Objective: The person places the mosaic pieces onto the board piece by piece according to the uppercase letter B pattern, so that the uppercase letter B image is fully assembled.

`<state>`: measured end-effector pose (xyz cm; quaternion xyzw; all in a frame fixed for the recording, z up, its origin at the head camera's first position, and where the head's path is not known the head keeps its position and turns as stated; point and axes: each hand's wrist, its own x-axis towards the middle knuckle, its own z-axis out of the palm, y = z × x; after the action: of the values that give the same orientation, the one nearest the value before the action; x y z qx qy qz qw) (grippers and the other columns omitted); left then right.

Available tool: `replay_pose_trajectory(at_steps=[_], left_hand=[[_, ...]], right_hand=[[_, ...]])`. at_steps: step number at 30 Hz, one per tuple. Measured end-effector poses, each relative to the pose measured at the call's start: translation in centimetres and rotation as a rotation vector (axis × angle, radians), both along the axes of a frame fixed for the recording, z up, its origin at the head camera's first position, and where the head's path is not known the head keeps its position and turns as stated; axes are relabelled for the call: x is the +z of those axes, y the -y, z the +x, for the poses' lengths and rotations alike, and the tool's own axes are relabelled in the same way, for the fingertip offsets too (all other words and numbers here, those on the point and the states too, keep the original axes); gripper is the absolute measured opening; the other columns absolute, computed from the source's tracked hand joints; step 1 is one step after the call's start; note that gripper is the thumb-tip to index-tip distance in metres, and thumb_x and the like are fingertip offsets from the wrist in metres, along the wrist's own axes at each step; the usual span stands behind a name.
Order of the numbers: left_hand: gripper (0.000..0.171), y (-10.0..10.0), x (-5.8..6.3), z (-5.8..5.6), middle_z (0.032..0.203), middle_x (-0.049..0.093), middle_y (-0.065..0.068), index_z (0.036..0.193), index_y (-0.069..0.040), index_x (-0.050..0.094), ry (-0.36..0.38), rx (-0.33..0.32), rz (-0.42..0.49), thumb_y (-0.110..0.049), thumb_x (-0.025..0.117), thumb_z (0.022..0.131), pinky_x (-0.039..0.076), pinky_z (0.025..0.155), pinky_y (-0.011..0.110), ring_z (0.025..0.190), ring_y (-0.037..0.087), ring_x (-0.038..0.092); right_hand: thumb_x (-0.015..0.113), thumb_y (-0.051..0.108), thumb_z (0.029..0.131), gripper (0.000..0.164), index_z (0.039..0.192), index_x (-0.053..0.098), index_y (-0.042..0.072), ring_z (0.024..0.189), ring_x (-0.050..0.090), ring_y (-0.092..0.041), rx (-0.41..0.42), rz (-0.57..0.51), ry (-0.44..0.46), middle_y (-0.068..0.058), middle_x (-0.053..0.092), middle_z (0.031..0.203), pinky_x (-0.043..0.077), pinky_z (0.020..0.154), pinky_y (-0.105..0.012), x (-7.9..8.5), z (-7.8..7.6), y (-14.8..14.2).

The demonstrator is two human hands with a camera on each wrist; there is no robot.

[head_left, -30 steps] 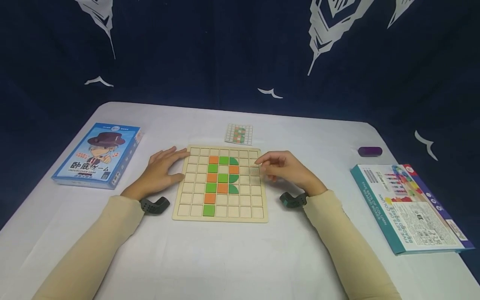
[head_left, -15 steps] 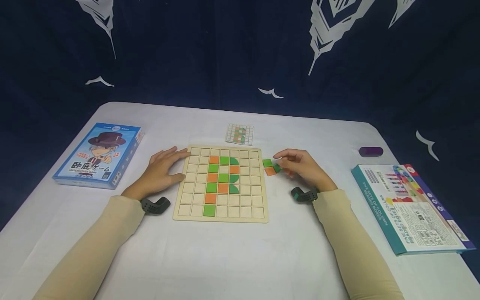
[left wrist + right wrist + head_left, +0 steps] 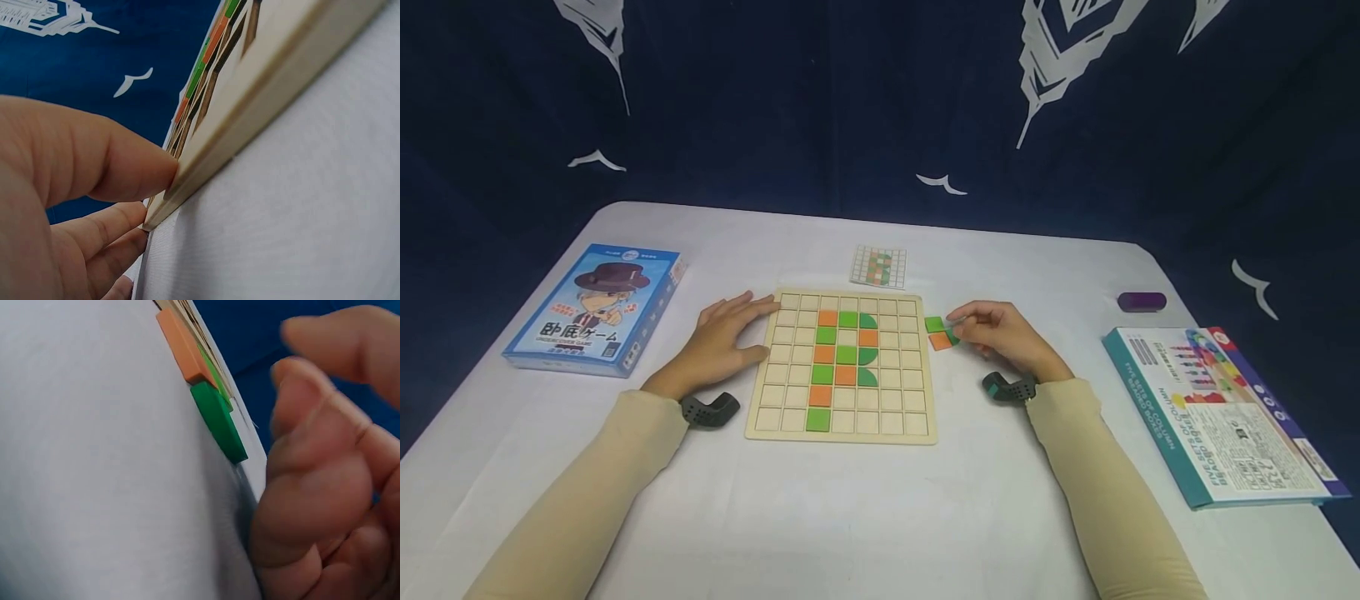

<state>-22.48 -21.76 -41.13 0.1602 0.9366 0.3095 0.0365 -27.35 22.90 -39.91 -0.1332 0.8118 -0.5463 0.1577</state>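
Note:
A wooden grid board (image 3: 842, 437) lies on the white table, with orange and light green squares in several cells and dark green curved pieces (image 3: 867, 357) among them. My left hand (image 3: 718, 346) rests at its left edge; thumb and fingertips touch the rim in the left wrist view. Off the board's right side lie a light green square (image 3: 933, 324), an orange square (image 3: 940, 341) and a dark green curved piece (image 3: 219, 422). Just right of these hovers my right hand (image 3: 1000, 331), fingers loosely bent. Thumb and index finger stand apart in the right wrist view, nothing visible between them.
A small pattern card (image 3: 878, 267) lies behind the board. To the left is a blue game box (image 3: 597, 308); to the right are a teal-edged box (image 3: 1221, 417) and a purple oblong object (image 3: 1142, 302). A dark blue curtain (image 3: 790, 108) hangs behind the table.
My right hand has moved right from the board's edge, uncovering the loose pieces beside it; over the last half second it has barely shifted. The left hand and board stay in place.

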Motion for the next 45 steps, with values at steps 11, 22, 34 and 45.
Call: replay_pose_trajectory(at_steps=[11,22,34,45], left_hand=[[0.069,0.1,0.2,0.2,0.173,0.036,0.017,0.161,-0.007,0.049,-0.006,-0.012,0.003,-0.017,0.066,0.095,0.001,0.131,0.063,0.165,0.044,0.016],[0.069,0.0,0.3,0.3,0.174,0.036,0.018,0.161,-0.007,0.048,-0.001,-0.008,0.004,-0.017,0.067,0.095,0.001,0.131,0.063,0.165,0.043,0.015],[0.069,-0.1,0.3,0.1,0.173,0.037,0.018,0.161,-0.007,0.049,-0.01,-0.008,0.007,-0.017,0.067,0.095,0.001,0.131,0.063,0.165,0.043,0.016],[0.07,-0.1,0.2,0.1,0.174,0.036,0.017,0.162,-0.008,0.048,-0.001,-0.003,0.003,-0.018,0.067,0.096,0.0,0.131,0.063,0.165,0.043,0.015]], right_hand=[[0.078,-0.009,0.089,0.03,0.118,0.072,-0.013,0.064,0.042,-0.007,0.109,0.104,-0.086,-0.002,0.052,0.076,0.037,0.062,-0.019,-0.2,0.0,0.6],[0.085,-0.004,0.086,0.03,0.114,0.075,-0.009,0.065,0.048,-0.009,0.157,0.18,-0.106,-0.001,0.055,0.072,0.041,0.062,-0.021,0.1,-0.1,0.8],[0.085,-0.004,0.085,0.027,0.11,0.076,-0.009,0.065,0.05,-0.009,0.153,0.192,-0.128,0.0,0.059,0.076,0.043,0.06,-0.02,0.3,0.1,0.7],[0.082,-0.004,0.086,0.024,0.109,0.075,-0.005,0.08,0.061,-0.017,0.128,0.224,-0.17,-0.008,0.071,0.093,0.051,0.073,-0.022,1.1,0.8,1.1]])
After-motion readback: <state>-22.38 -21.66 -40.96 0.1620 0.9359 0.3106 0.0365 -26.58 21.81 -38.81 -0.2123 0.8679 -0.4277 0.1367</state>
